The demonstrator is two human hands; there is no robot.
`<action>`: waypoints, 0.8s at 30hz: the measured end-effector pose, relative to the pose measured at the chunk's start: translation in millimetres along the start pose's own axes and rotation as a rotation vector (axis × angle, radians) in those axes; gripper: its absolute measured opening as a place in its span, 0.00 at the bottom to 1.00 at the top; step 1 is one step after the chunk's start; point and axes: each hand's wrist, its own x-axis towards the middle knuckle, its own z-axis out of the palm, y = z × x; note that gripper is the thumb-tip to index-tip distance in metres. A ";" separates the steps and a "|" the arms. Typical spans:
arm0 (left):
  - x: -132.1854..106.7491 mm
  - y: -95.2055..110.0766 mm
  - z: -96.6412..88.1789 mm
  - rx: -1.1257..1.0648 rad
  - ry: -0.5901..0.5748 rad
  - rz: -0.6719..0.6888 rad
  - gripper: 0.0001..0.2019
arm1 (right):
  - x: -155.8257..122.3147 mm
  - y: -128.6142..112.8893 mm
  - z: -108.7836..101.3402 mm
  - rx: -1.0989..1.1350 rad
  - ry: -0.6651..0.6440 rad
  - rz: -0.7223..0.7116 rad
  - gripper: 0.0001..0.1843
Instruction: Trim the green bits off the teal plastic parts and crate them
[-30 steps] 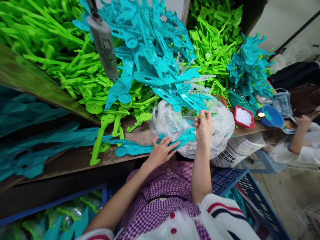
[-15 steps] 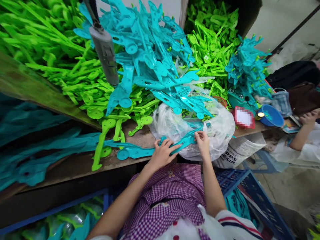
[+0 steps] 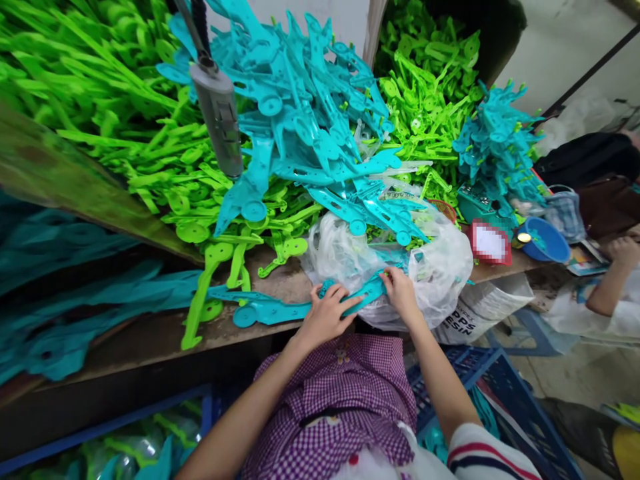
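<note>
A long turquoise plastic part (image 3: pixel 273 311), with a round disc near its left end, lies along the front edge of the bench. My left hand (image 3: pixel 327 312) grips it near the middle, fingers over the top and thumb at the near side. At its right stretch, my right hand (image 3: pixel 400 291) has thumb and fingertips pinched together against the part. Whatever small thing is between those fingertips is hidden. Just beyond both hands sits a crumpled clear plastic bag (image 3: pixel 340 243) with small turquoise and green pieces in its opening.
Behind the bag rises a heap of turquoise parts (image 3: pixel 300 127), flanked by lime-green parts (image 3: pixel 150 147). A grey electric screwdriver (image 3: pixel 217 117) hangs at left. A red tray (image 3: pixel 490 243) and a blue bowl (image 3: pixel 547 241) stand right. Another person's hand (image 3: pixel 623 253) is far right.
My right hand has shifted slightly left along the turquoise part, its fingertips now lower and more turned in. My left hand stays on the part. The whole view has tilted a little.
</note>
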 end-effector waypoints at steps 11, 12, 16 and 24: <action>-9.0 3.1 -1.4 0.064 0.041 0.023 0.19 | -12.3 -17.8 -37.0 0.209 0.097 0.038 0.24; -12.7 4.0 -2.6 0.079 0.053 0.038 0.20 | -13.0 -22.2 -45.9 0.184 0.120 0.001 0.26; -29.4 10.6 -14.1 0.144 0.109 0.103 0.22 | -11.1 -34.6 -74.5 0.104 -0.018 -0.127 0.19; -42.4 53.9 -68.2 0.275 0.218 0.257 0.29 | -24.3 -38.6 -114.8 0.246 -0.034 -0.089 0.15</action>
